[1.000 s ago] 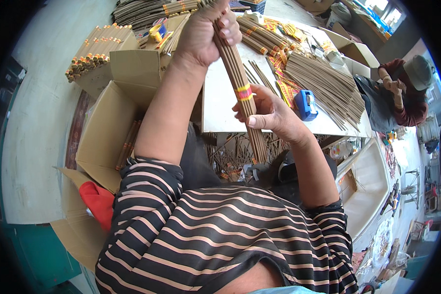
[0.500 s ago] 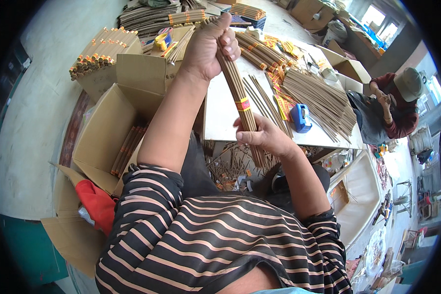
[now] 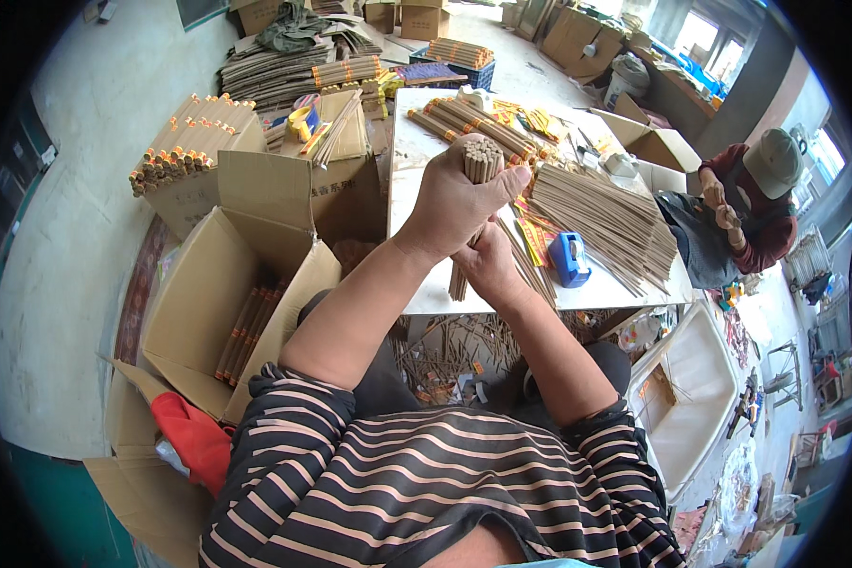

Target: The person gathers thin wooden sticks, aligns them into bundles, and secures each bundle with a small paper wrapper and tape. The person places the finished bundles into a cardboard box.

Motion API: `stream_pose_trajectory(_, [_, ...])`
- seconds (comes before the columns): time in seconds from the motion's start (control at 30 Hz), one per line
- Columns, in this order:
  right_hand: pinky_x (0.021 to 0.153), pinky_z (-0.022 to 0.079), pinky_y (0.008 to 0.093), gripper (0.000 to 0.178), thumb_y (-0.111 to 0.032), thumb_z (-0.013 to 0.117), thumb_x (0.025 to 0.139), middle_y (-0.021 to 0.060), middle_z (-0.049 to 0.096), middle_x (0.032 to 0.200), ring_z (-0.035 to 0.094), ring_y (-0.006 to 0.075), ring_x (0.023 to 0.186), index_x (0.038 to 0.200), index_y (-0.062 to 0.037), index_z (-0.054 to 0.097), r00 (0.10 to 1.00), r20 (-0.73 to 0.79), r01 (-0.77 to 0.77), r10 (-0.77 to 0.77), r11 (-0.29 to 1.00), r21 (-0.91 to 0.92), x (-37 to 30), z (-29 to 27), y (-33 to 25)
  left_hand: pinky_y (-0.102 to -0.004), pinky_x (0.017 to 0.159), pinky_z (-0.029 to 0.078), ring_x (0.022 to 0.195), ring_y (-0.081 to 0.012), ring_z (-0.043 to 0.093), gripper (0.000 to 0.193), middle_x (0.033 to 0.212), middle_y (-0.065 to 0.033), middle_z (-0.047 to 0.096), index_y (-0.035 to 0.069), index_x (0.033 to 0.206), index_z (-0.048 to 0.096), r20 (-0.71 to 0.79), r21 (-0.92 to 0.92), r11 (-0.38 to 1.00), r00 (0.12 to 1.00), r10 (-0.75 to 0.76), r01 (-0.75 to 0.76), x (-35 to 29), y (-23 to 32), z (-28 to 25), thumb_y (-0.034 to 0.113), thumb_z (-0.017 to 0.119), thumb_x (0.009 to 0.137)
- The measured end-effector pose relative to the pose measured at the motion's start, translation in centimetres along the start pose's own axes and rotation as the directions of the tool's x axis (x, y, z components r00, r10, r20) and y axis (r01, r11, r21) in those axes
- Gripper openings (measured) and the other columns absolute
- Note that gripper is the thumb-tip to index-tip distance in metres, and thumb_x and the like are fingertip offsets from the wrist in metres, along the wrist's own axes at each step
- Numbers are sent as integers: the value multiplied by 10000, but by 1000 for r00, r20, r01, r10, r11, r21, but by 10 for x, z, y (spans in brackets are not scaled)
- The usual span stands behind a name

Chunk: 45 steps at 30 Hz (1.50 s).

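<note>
Above the near edge of the white table point(image 3: 426, 295), both my hands grip one bundle of brown incense sticks point(image 3: 483, 163). My left hand point(image 3: 448, 204) wraps around its upper part, with the stick ends showing above the fist. Just below, my right hand point(image 3: 490, 265) closes on the bundle, and its lower ends stick out underneath. The bundle's printed band is hidden by my hands. To the right, loose incense sticks point(image 3: 601, 222) lie fanned beside a blue tape dispenser point(image 3: 568, 259) and red-yellow labels point(image 3: 537, 244). Banded bundles point(image 3: 483, 123) lie behind.
At left, an open cardboard box point(image 3: 185, 308) holds banded bundles point(image 3: 249, 331); more bundles point(image 3: 199, 128) are stacked behind it. A co-worker point(image 3: 776, 199) sits at right. A white tub point(image 3: 705, 417) stands below them. Stick scraps point(image 3: 445, 350) litter the floor under the table.
The bundle has swung from a long slant to nearly upright, its end now facing me. My left hand has come down and right, close against my right hand.
</note>
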State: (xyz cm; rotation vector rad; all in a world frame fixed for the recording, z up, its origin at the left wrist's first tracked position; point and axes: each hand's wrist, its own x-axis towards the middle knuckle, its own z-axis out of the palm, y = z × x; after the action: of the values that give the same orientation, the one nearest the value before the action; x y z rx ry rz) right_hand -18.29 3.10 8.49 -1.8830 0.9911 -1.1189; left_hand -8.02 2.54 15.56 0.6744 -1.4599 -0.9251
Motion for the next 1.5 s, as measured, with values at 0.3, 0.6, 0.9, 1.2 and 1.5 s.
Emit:
stream_pose_trajectory(0.3, [572,464,266,205,-170,654,806,46,591,713,567,130,632,899,-17,555,996,61,-90,71,913,399,-7,-4,-8,-221,504,421,544,-42,493,183,598,7,550,41,727,564,135,-137,976,979,-153,171,-4,21,2,148,701,784])
stream_pose_trajectory(0.6, [641,451,257,174,-121,629,796,22,609,766,536,94,684,935,-26,586,964,-34,-255,264,953,164,-28,-3,-42,-208,378,374,407,-76,451,219,531,6,477,101,733,478,54,-489,854,983,-173,177,-12,24,10,117,686,800])
stream_pose_trajectory(0.9, [745,456,268,246,-62,631,782,66,619,893,562,115,798,1008,-1,556,982,-185,68,-45,991,117,-4,-4,-14,-177,409,376,461,-19,445,253,564,37,474,74,720,492,21,-192,981,1000,1,3,2,25,18,196,695,806])
stream_pose_trajectory(1.2, [755,457,259,287,-66,631,785,61,630,900,574,113,824,1046,14,542,985,-106,-112,135,973,201,7,-5,4,-204,428,390,487,-44,462,228,574,20,482,61,722,506,5,-149,987,998,-65,65,11,0,13,170,692,798])
stream_pose_trajectory(1.5, [590,446,210,224,-72,629,794,11,586,754,543,65,664,989,0,544,985,29,-170,171,917,362,2,-5,-3,-198,427,405,450,-50,465,206,574,20,510,86,736,530,26,-343,912,973,-230,225,2,-3,13,143,725,767])
